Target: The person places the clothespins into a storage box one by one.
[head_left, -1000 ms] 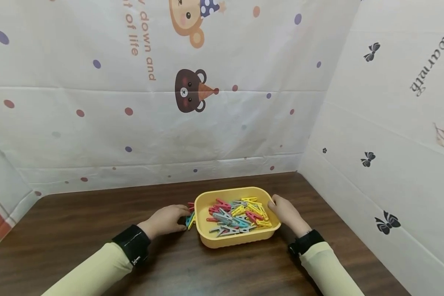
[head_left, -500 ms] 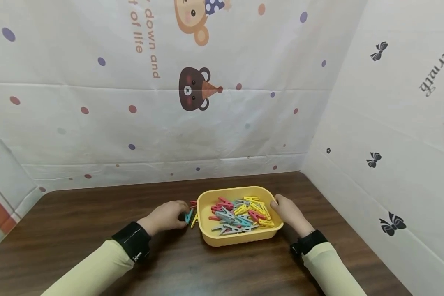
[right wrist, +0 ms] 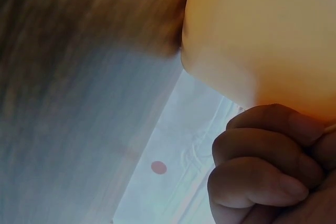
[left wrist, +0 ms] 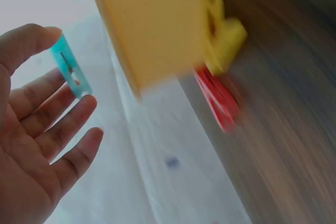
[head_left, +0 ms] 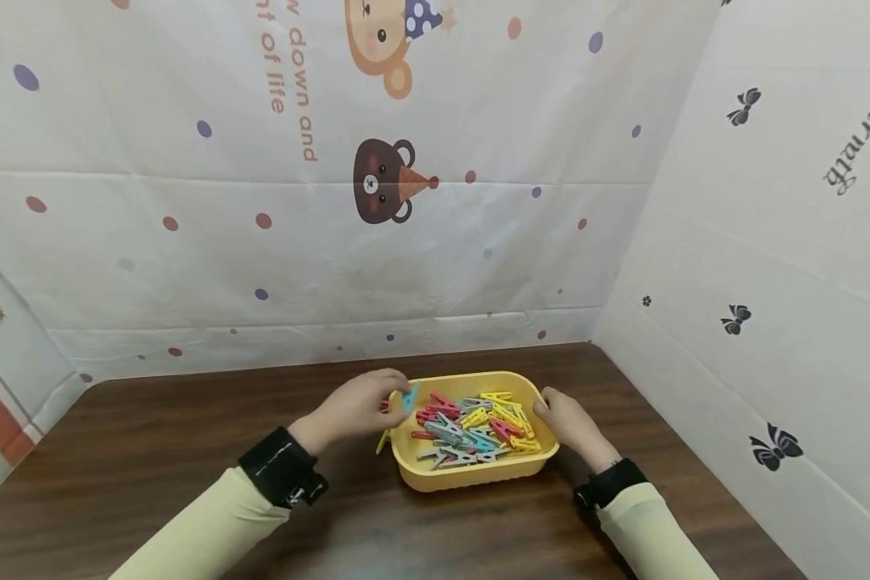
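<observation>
Between thumb and fingers my left hand (head_left: 355, 409) pinches a light-blue clothespin (left wrist: 71, 66), held up at the left rim of a yellow plastic basket (head_left: 471, 477). Many clothespins in red, yellow, grey and blue lie heaped inside it. At the basket's right end my right hand (head_left: 573, 423) grips the rim, its fingers (right wrist: 262, 177) curled in the right wrist view. On the table just left of the basket lie a yellow clothespin (left wrist: 226, 43) and a red clothespin (left wrist: 218, 98), blurred in the left wrist view and partly hidden in the head view.
The dark wooden table (head_left: 188, 451) spreads out to the left and in front of the basket. A white printed sheet (head_left: 297, 266) hangs behind the table, and another patterned wall (head_left: 696, 362) borders it on the right.
My left hand has picked up the light-blue clothespin from beside the basket and moved it up and right to the basket's left rim. The right hand keeps its grip on the basket.
</observation>
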Tool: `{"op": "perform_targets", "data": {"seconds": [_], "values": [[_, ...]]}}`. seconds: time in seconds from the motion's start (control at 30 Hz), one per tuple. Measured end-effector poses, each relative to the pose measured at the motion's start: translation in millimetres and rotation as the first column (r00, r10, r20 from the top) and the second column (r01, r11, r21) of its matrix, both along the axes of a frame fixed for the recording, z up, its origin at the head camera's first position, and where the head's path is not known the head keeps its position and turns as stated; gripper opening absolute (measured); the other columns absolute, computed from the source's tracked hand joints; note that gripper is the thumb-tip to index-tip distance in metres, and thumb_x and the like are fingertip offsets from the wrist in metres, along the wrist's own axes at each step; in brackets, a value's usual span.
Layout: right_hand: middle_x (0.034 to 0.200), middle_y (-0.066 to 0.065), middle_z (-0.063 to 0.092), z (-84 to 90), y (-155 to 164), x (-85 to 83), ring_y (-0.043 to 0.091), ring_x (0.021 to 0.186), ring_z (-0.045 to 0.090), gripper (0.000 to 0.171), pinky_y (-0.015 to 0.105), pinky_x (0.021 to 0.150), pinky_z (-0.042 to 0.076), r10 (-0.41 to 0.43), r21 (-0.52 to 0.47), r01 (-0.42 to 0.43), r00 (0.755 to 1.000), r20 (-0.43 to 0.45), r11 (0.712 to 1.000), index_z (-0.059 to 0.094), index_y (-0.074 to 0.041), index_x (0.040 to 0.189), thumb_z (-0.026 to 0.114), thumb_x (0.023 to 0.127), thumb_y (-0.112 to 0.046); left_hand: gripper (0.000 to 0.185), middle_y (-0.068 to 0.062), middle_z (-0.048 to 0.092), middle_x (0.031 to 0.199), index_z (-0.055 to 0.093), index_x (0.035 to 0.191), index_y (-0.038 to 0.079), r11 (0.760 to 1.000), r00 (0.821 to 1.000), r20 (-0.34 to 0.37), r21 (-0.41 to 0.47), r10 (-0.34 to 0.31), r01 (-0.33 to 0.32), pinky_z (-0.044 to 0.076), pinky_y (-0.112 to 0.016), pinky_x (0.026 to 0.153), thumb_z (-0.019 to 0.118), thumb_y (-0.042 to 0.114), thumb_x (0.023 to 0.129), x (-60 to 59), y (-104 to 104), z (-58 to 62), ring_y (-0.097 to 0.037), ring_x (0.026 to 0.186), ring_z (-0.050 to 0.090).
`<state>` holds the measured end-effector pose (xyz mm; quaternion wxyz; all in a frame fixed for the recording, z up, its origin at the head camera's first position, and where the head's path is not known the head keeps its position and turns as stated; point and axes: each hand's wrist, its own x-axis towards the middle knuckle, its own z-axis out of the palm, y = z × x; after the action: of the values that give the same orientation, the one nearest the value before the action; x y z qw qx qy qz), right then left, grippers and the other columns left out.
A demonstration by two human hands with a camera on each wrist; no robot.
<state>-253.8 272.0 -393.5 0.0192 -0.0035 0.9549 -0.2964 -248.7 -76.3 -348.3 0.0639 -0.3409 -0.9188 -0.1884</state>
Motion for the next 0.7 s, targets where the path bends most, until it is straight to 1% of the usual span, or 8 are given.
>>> {"op": "perform_targets", "data": {"seconds": [0.07, 0.13, 0.2, 0.33, 0.47, 0.63, 0.7], "values": [[0.074, 0.007, 0.045, -0.2, 0, -0.2, 0.018, 0.064, 0.049, 0.021, 0.028, 0.056, 0.04, 0.002, -0.008, -0.002, 1.0, 0.001, 1.0, 0.052, -0.001, 0.095, 0.046, 0.105, -0.018, 0.034, -0.011, 0.069, 0.128, 0.073, 0.12, 0.005, 0.999, 0.999, 0.01, -0.02, -0.035, 0.035, 0.056, -0.045, 0.1, 0.076, 0.022, 0.091, 3.7, 15, 0.4, -0.028, 0.118, 0.067], [0.073, 0.006, 0.045, -0.1, -1, 0.1, 0.018, 0.063, 0.049, 0.021, 0.028, 0.056, 0.04, 0.001, -0.01, -0.001, 1.0, 0.001, 1.0, 0.051, -0.001, 0.094, 0.046, 0.105, -0.018, 0.034, -0.01, 0.069, 0.129, 0.073, 0.121, 0.007, 0.997, 0.998, 0.012, -0.042, -0.069, 0.069, 0.056, -0.044, 0.102, 0.076, 0.023, 0.092, 5.6, 29, -1.9, -0.027, 0.121, 0.067], [0.072, 0.006, 0.044, -0.2, -1, 0.2, 0.018, 0.062, 0.048, 0.021, 0.028, 0.055, 0.04, -0.003, -0.007, 0.003, 1.0, 0.0, 1.0, 0.051, -0.001, 0.094, 0.046, 0.105, -0.018, 0.035, -0.01, 0.069, 0.13, 0.072, 0.123, 0.008, 0.993, 0.995, 0.024, -0.064, -0.095, 0.096, 0.054, -0.044, 0.104, 0.075, 0.025, 0.092, 6.1, 43, -6.5, -0.026, 0.122, 0.066], [0.072, 0.006, 0.043, -1.8, -1, 0.2, 0.018, 0.062, 0.047, 0.021, 0.028, 0.055, 0.038, -0.002, -0.008, 0.002, 1.0, -0.003, 1.0, 0.05, -0.002, 0.092, 0.046, 0.105, -0.018, 0.034, -0.007, 0.069, 0.13, 0.073, 0.123, 0.009, 0.981, 0.99, 0.053, -0.144, -0.127, 0.134, 0.054, -0.04, 0.106, 0.074, 0.028, 0.094, 4.1, 64, -17.2, -0.023, 0.123, 0.065], [0.072, 0.006, 0.043, -2.5, -1, 0.0, 0.018, 0.062, 0.047, 0.021, 0.028, 0.056, 0.038, 0.002, -0.017, -0.002, 1.0, 0.004, 1.0, 0.049, -0.002, 0.092, 0.046, 0.104, -0.018, 0.036, -0.005, 0.069, 0.133, 0.073, 0.125, 0.012, 0.969, 0.989, 0.077, -0.205, -0.127, 0.14, 0.053, -0.037, 0.108, 0.073, 0.03, 0.094, 1.5, 77, -25.7, -0.021, 0.126, 0.064], [0.073, 0.006, 0.044, -2.1, 0, -0.4, 0.018, 0.063, 0.049, 0.021, 0.028, 0.056, 0.039, -0.009, -0.019, 0.009, 1.0, 0.003, 1.0, 0.051, -0.002, 0.093, 0.046, 0.104, -0.018, 0.038, -0.002, 0.067, 0.14, 0.07, 0.132, 0.017, 0.966, 0.986, 0.109, -0.213, -0.127, 0.148, 0.05, -0.037, 0.112, 0.069, 0.031, 0.097, -1.8, 86, -29.4, -0.018, 0.134, 0.061], [0.073, 0.006, 0.045, -2.3, 0, -0.2, 0.018, 0.063, 0.049, 0.021, 0.028, 0.056, 0.039, -0.01, -0.014, 0.01, 1.0, 0.0, 1.0, 0.051, -0.002, 0.094, 0.046, 0.105, -0.019, 0.037, -0.001, 0.068, 0.139, 0.07, 0.132, 0.017, 0.965, 0.985, 0.109, -0.209, -0.137, 0.157, 0.05, -0.037, 0.112, 0.068, 0.03, 0.098, -2.4, 87, -29.2, -0.017, 0.133, 0.061]]}}
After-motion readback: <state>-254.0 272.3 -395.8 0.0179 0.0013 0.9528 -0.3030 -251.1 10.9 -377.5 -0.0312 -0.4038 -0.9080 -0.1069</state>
